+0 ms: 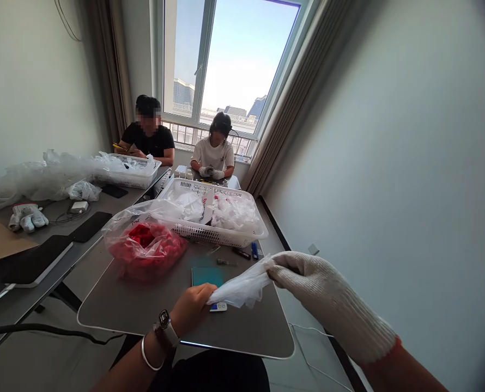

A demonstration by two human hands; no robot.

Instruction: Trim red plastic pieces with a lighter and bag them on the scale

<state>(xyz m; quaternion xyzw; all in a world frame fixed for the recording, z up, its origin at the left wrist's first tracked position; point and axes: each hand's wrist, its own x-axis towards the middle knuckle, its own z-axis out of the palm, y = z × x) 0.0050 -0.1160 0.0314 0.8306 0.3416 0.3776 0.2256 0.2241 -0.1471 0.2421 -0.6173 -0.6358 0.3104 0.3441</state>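
Two hands on one thin clear plastic bag (238, 288) here. The gloved right hand (308, 277), in a white knit glove (340, 310), is closed on the bag's near end, and the bag runs sideways and slightly down from it to the bare left hand (191, 307). Those curled fingers meet the other end, but I can't tell if they're actually gripping it. Just under the bag sits a teal card (205, 276) on the grey table (144, 310). Ahead of the left hand, there's a bag of red stuff (144, 250) beside a white plastic basket (210, 231).
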